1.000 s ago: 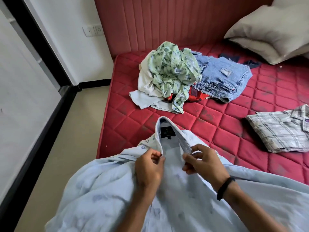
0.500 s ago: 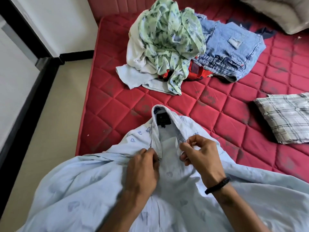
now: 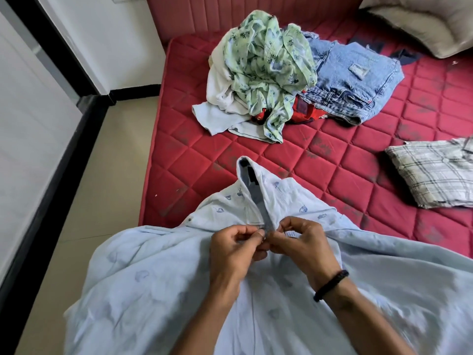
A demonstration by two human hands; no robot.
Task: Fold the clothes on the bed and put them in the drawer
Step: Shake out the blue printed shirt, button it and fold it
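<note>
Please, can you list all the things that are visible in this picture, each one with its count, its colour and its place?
Shirt: one, pale blue with small prints, near edge of bed, held at the collar.
Pile of clothes: one; green floral, white, red pieces; far on the mattress.
Jeans: one, blue denim, right of the pile, touching it.
Checked shirt: one, grey-white, folded, right side.
Pillow: one, beige, far right corner.
Mattress: one, red, quilted.
Wristband: one, black, right wrist.
Left hand: pinches the shirt collar.
Right hand: pinches the collar too.
</note>
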